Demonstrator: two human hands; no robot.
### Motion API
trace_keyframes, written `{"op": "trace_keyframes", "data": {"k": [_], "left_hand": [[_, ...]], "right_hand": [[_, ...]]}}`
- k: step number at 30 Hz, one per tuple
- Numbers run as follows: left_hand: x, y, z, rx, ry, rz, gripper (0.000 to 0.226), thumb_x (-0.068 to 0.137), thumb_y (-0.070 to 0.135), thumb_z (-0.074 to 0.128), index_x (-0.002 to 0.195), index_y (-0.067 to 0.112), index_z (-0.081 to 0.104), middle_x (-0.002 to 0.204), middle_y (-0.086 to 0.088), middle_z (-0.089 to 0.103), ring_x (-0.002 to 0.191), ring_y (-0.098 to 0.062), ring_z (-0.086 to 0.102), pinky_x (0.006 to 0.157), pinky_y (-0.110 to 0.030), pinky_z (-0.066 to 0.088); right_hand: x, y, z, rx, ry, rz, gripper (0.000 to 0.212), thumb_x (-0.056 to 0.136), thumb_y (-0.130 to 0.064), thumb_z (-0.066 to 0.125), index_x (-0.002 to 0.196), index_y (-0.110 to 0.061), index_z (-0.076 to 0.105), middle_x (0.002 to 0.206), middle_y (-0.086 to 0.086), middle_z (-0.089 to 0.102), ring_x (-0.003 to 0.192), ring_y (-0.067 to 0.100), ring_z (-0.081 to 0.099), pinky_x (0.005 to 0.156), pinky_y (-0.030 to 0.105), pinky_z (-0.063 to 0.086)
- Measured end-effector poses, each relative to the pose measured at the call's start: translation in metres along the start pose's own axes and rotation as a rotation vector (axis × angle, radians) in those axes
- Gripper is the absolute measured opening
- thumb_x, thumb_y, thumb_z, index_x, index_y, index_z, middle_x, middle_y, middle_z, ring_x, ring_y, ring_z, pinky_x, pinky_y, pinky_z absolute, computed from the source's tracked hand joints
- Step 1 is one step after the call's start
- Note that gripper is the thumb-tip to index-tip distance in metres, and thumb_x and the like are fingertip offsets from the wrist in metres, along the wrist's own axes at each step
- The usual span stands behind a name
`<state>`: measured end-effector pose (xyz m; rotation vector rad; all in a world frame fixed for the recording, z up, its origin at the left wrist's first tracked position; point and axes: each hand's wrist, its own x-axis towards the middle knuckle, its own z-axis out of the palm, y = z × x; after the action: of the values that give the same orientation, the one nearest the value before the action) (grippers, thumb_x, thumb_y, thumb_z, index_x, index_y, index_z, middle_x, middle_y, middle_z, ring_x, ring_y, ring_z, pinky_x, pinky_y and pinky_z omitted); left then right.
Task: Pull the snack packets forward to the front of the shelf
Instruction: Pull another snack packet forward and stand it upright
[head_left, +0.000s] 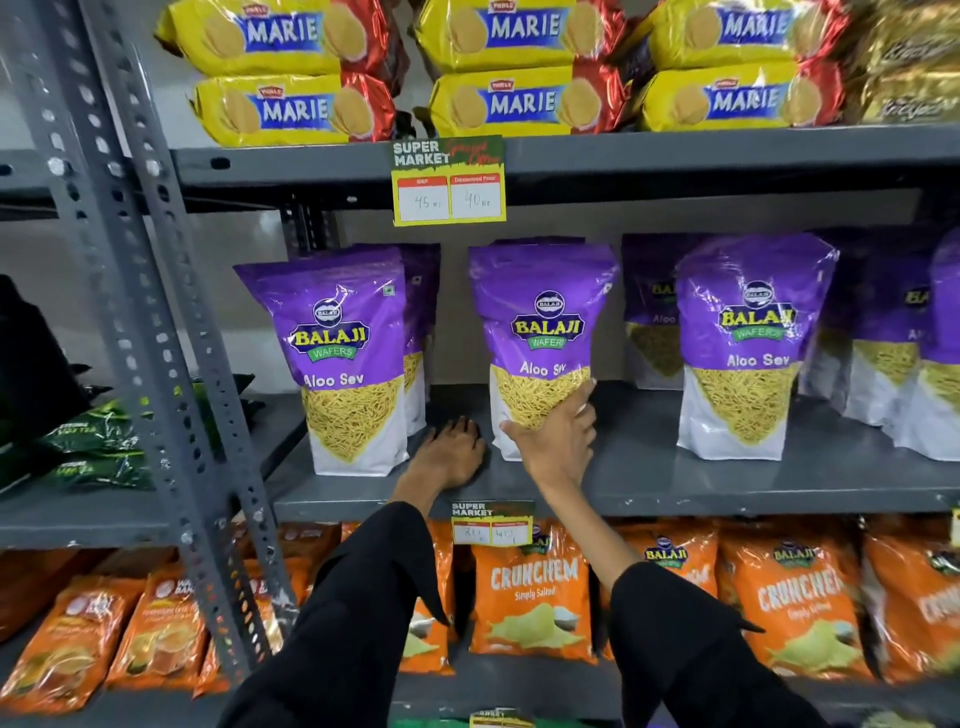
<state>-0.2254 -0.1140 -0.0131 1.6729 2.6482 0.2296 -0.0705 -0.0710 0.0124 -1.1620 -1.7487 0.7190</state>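
Black sleeves lowest in frame. R hand fingers clasp mid packet base, upright, set back from shelf lip; L hand flat, fingers spread, on bare shelf between packets.

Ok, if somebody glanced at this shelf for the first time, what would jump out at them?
Probably the purple Aloo Sev packets standing along the middle shelf, with the right hand gripping the base of the centre packet. The left hand rests flat on the shelf beside it. Yellow Marie biscuit packs are stacked above, orange Crunchem bags below.
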Motion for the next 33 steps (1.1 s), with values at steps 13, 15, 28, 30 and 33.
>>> {"op": "trace_keyframes", "data": {"k": [13, 15, 28, 30, 33], "left_hand": [[-0.003, 0.0, -0.001, -0.007, -0.01, -0.003, 0.058, 0.106, 0.035, 0.02, 0.157, 0.007, 0.019, 0.168, -0.011, 0.016, 0.156, -0.028, 0.013, 0.124, -0.052, 0.013], [-0.003, 0.001, -0.002, -0.006, 0.003, 0.004, 0.058, 0.106, 0.036, 0.021, 0.156, 0.008, 0.022, 0.167, -0.011, 0.018, 0.155, -0.028, 0.015, 0.124, -0.052, 0.014], [-0.001, 0.0, 0.001, -0.003, 0.02, 0.009, 0.058, 0.105, 0.038, 0.022, 0.156, 0.01, 0.024, 0.167, -0.009, 0.019, 0.155, -0.027, 0.015, 0.125, -0.051, 0.013], [-0.001, 0.0, 0.001, -0.006, 0.022, 0.011, 0.058, 0.105, 0.039, 0.022, 0.156, 0.011, 0.024, 0.167, -0.009, 0.02, 0.155, -0.027, 0.016, 0.125, -0.051, 0.013], [-0.001, -0.001, 0.002, -0.005, 0.027, 0.012, 0.057, 0.105, 0.038, 0.022, 0.156, 0.011, 0.025, 0.167, -0.009, 0.021, 0.155, -0.027, 0.016, 0.125, -0.051, 0.013]], "right_hand": [[-0.024, 0.0, -0.019, 0.013, -0.016, -0.028, 0.137, 0.064, -0.055, 0.085, 0.156, -0.009, -0.006, 0.153, 0.024, 0.028, 0.141, 0.047, 0.032, 0.107, 0.06, 0.037], [-0.024, 0.0, -0.019, 0.013, -0.007, -0.028, 0.135, 0.065, -0.054, 0.084, 0.156, -0.01, -0.004, 0.154, 0.023, 0.028, 0.142, 0.046, 0.031, 0.107, 0.059, 0.037], [-0.023, 0.008, -0.019, 0.009, -0.017, -0.062, 0.135, 0.065, -0.06, 0.082, 0.156, -0.014, -0.006, 0.157, 0.019, 0.025, 0.144, 0.041, 0.032, 0.105, 0.058, 0.041], [-0.023, 0.009, -0.018, 0.011, -0.013, -0.07, 0.135, 0.065, -0.062, 0.081, 0.156, -0.014, -0.006, 0.158, 0.019, 0.025, 0.144, 0.04, 0.032, 0.105, 0.058, 0.042], [-0.022, 0.009, -0.018, 0.018, -0.02, -0.069, 0.136, 0.064, -0.066, 0.079, 0.157, -0.014, -0.006, 0.158, 0.019, 0.024, 0.145, 0.04, 0.031, 0.106, 0.057, 0.042]]}}
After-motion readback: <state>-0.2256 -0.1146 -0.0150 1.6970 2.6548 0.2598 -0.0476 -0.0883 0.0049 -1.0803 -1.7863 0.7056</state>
